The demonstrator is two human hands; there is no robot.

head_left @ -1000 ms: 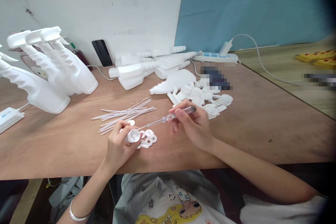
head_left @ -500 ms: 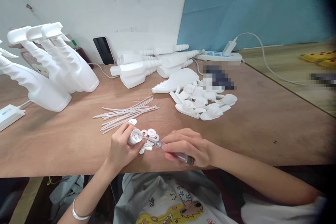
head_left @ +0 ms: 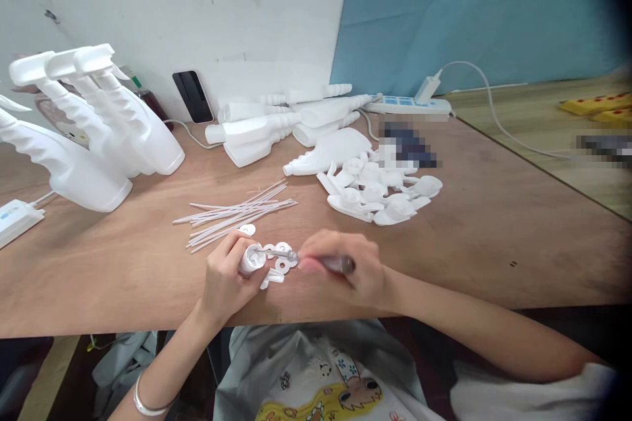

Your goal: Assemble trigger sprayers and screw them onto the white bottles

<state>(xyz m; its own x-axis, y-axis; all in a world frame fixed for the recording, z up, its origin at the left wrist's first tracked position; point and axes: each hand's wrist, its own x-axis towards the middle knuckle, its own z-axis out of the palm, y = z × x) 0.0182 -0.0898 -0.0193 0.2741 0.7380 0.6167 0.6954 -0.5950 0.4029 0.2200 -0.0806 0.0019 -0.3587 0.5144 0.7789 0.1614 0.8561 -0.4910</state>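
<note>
My left hand (head_left: 224, 279) is closed around a white trigger spray head (head_left: 252, 259), its round open collar turned up and to the right. My right hand (head_left: 358, 270), blurred by motion, grips a screwdriver (head_left: 340, 264) with a see-through handle. The screwdriver's thin shaft points left and its tip is at the collar's opening; how deep it reaches I cannot tell. Beside the spray head lie several flat white ring washers (head_left: 282, 266). A lone washer (head_left: 247, 229) rests just behind my left fingers. Thin white tubes (head_left: 241, 217) lie crossed in a loose pile beyond them.
Several white trigger heads (head_left: 385, 191) are heaped at the right. White bottles (head_left: 326, 151) lie behind them. Bottles with sprayers fitted (head_left: 143, 125) stand at the left. A phone (head_left: 192, 97) leans on the wall, and a power strip (head_left: 409, 105) sits at the back.
My right hand and the screwdriver handle have risen slightly, so the shaft lies closer to level. My left hand keeps its hold on the spray head. The view has shifted a little.
</note>
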